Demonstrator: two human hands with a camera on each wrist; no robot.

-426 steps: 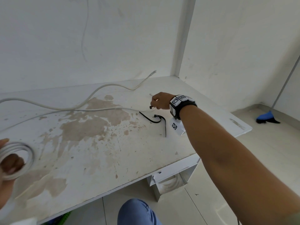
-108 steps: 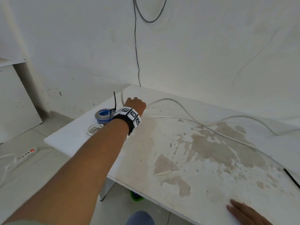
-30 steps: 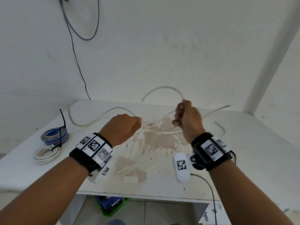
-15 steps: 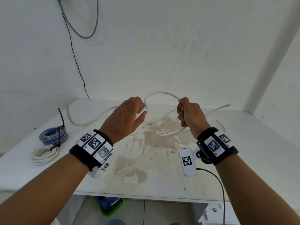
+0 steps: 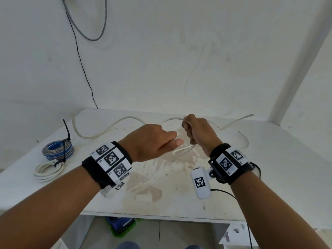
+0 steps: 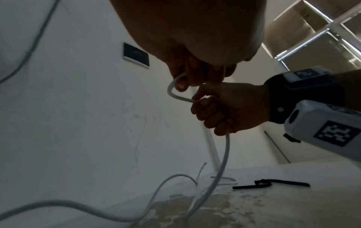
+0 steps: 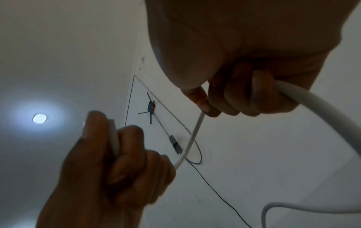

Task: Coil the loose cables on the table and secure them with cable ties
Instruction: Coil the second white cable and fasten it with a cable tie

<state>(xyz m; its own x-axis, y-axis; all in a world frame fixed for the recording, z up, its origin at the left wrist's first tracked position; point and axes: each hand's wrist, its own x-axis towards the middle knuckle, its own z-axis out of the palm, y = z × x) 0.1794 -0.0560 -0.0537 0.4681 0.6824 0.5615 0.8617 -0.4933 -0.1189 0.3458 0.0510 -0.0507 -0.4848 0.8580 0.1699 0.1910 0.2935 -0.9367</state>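
The long loose white round cable point(image 5: 115, 124) snakes across the stained white worktop point(image 5: 269, 169), its middle lifted above the surface between both hands. The right hand point(image 5: 199, 133) is clenched around it in a fist, a small loop hanging below; the left hand point(image 5: 152, 142), just beside, pinches the same cable. At the worktop's left end lie a tied blue-and-grey wire coil point(image 5: 57, 150) and a tied white cable coil point(image 5: 47, 170). A black cable tie point(image 6: 271, 184) lies to the right.
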